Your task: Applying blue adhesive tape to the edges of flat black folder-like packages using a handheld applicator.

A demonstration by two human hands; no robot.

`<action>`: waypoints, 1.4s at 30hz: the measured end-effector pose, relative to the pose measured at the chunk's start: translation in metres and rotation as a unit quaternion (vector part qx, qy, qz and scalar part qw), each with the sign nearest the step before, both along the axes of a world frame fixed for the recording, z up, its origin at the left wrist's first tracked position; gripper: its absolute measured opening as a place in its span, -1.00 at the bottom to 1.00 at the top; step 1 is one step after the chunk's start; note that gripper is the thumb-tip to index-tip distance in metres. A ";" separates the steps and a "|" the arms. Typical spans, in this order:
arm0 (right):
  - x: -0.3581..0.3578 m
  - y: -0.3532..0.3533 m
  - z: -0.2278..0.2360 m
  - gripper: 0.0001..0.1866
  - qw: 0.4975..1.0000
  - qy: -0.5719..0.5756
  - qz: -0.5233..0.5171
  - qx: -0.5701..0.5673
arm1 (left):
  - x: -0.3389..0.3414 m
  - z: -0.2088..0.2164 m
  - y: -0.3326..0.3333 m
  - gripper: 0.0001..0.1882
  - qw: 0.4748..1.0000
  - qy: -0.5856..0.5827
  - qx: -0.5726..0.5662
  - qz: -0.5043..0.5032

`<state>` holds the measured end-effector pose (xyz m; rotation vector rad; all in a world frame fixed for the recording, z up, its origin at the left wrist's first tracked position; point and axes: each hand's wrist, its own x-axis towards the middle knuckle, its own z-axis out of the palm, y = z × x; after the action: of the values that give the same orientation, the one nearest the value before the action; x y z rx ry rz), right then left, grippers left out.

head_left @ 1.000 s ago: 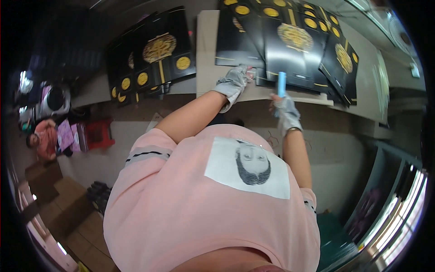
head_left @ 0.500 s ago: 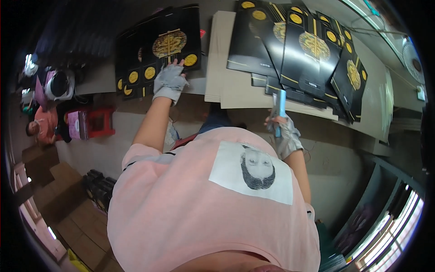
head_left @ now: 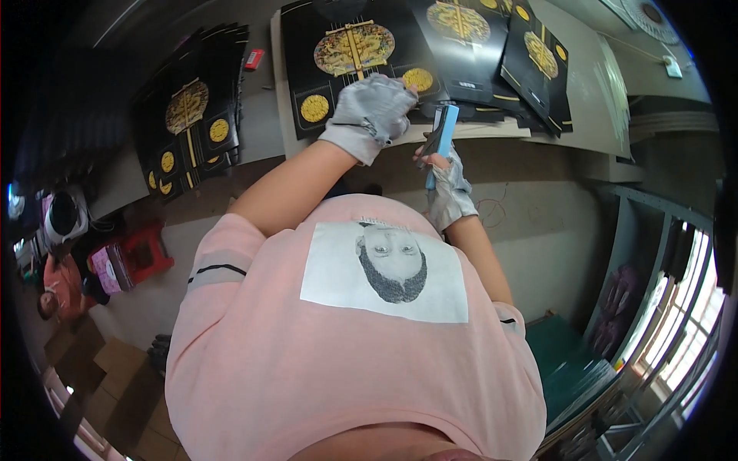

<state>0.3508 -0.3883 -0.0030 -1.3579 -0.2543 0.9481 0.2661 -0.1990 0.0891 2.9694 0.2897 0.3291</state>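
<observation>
Black card [head_left: 354, 51], just one under the left hand [head_left: 372, 112], sits up at 12 o'clock, showing one big gold medallion and two smaller gold discs! Its long axis seems to run 12 to 6, gold band along that line, far end up at the top of the view. Two hands in play, both in grey gloves: the left is half curled over the card's near part, fingers aimed towards 2 o'clock; whether it pinches the card, I cannot tell. At 1 o'clock the right hand [head_left: 449, 183] is wrapped around one blue tool [head_left: 447, 132], its long axis 12:30 to 6:30, head just beside the card's near right corner. Two piles: the left pile [head_left: 184, 127] at 10 o'clock, overlapped too tightly to count, and the right pile [head_left: 469, 63] at 1, two more big medallions showing. One red object [head_left: 254, 59] at 11; one person [head_left: 64, 286] near 9; one fan [head_left: 650, 18], 2 o'clock.
</observation>
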 end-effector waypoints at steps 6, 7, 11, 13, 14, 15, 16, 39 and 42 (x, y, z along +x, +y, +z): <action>0.004 -0.028 -0.025 -0.68 0.966 -0.182 -0.001 -0.181 | 0.014 -0.047 -0.020 -0.69 0.997 0.051 -0.022 -0.059; 0.001 -0.025 -0.012 -0.68 0.942 -0.246 0.030 -0.227 | 0.010 -0.056 -0.019 -0.69 0.996 0.053 -0.024 -0.063; 0.001 -0.023 -0.010 -0.67 0.942 -0.240 0.065 -0.226 | 0.000 -0.075 -0.012 -0.64 0.996 0.022 -0.017 -0.083; 0.007 -0.019 -0.018 -0.66 0.939 -0.228 0.095 -0.239 | -0.003 -0.076 -0.011 -0.64 0.993 -0.020 -0.035 -0.107; 0.010 -0.015 -0.022 -0.64 0.935 -0.218 0.126 -0.249 | -0.003 -0.077 -0.012 -0.64 0.993 -0.019 -0.036 -0.107; 0.012 -0.012 -0.028 -0.64 0.935 -0.218 0.128 -0.249 | -0.004 -0.075 -0.012 -0.64 0.994 -0.010 -0.030 -0.108; 0.013 -0.009 -0.034 -0.63 0.955 -0.165 0.124 -0.214 | -0.005 -0.073 -0.011 -0.64 0.994 0.000 -0.025 -0.108; 0.032 -0.015 -0.042 -0.72 0.944 -0.217 0.118 -0.217 | -0.080 -0.117 0.117 -0.14 0.677 -0.013 -0.567 0.469; 0.036 -0.015 -0.032 -0.75 0.971 -0.120 0.096 -0.184 | -0.077 -0.100 0.100 -0.21 0.687 0.071 -0.585 0.425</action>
<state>0.3863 -0.4035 -0.0354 -1.8198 -0.4148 1.0254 0.1893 -0.0992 -0.0111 1.4179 1.3008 -0.0508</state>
